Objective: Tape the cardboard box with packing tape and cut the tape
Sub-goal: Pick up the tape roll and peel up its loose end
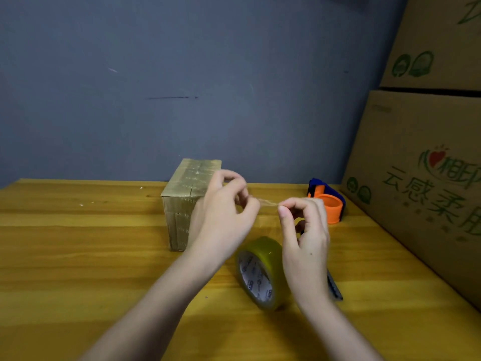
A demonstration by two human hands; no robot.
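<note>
A small cardboard box, wrapped in shiny clear tape, stands on the wooden table near the wall. My left hand and my right hand hover in front of it, each pinching one end of a thin crumpled strip of tape stretched between their fingertips. Below the hands a roll of yellowish packing tape stands on its edge on the table. A dark cutter lies partly hidden behind my right wrist.
An orange and blue tape dispenser sits at the back right of the table. Large printed cardboard cartons are stacked along the right side. A grey-blue wall closes the back.
</note>
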